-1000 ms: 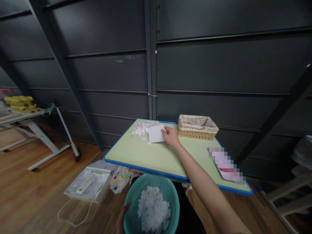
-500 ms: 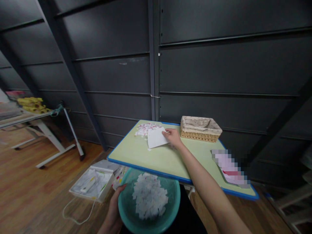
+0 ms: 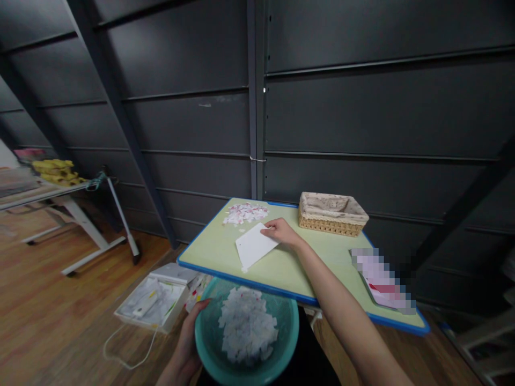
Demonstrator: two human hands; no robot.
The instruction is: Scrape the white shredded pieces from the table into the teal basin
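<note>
Your right hand (image 3: 277, 231) has its fingers closed on a flat white rectangular card (image 3: 255, 245), pinched near one edge, so most of it sticks out free, slanting low over the pale green, blue-edged surface (image 3: 209, 249). Can't tell if its lower edge touches down. Pinching just the edge probably keeps your palm out of the way.

Your left hand (image 3: 188, 335) has the round teal plastic bowl (image 3: 287, 343) by its side, thumb at the rim, other fingers hidden. I'd guess that's for steadying, since the bowl sits over your lap, right by the near edge. White paper scraps (image 3: 247, 327) are heaped inside.

The loose pile of white and pinkish bits (image 3: 245, 213) is at the far left, well apart from the cloth-lined tan wicker basket (image 3: 333, 222), which likely leaves your right arm elbow room.
</note>
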